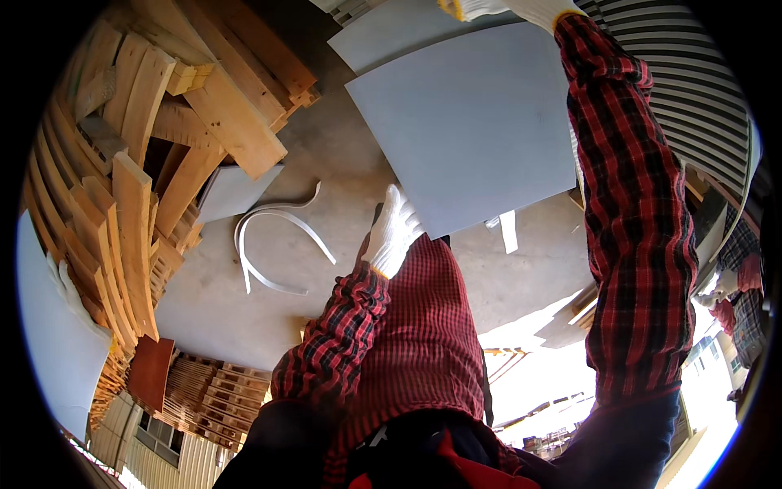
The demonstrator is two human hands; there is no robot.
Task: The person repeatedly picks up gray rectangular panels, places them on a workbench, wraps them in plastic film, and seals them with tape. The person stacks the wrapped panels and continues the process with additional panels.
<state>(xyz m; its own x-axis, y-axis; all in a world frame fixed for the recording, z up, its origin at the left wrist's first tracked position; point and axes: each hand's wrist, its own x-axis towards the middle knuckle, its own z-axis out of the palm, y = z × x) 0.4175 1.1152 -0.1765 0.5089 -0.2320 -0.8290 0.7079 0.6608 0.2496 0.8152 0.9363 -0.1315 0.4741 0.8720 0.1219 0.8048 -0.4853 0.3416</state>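
A large flat grey sheet (pixel 481 122) spans the upper middle of the view, tilted, its near corner close to my legs. My left hand (pixel 393 232), in a white knitted glove, is closed on the sheet's left edge near that corner. My right arm reaches far forward along the sheet's right side. The gloved right hand (pixel 542 10) is at the sheet's far edge, and the upper rim of the view cuts off its fingers. A white glove part with yellow trim (pixel 456 8) shows beside it; whose it is, I cannot tell. Behind lies a second grey sheet (pixel 371 41).
Stacked wooden planks (pixel 134 212) rise on the left, some jutting inward. White curved strips (pixel 244 244) lie on the concrete floor (pixel 326 138). Ribbed metal (pixel 676 65) stands at upper right. Another person (pixel 741 285) is at the right rim. Wooden pallets (pixel 220 391) stand lower left.
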